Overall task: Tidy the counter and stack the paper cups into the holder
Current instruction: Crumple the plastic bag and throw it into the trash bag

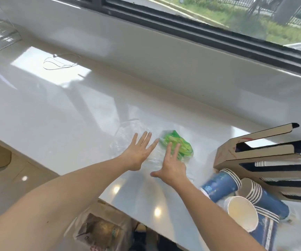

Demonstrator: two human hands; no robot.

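Both hands, left (139, 153) and right (172, 165), are reaching flat and empty, grip open, over a clear bag (177, 146) on the bench (73, 115). Cups (240, 198) are lying loose beside the holder (262, 156), right. A careless sweep could be knocking them off.

Sunlit white counter (59, 109) below dark-framed window (191, 24), perhaps tiled floor (10, 178).

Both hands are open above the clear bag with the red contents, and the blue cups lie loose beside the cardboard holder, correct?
Not quite: the head view shows the contents of the clear bag are green, not red. The rest stands: the left hand and right hand are open above it, and the blue cups lie loose beside the cardboard holder.
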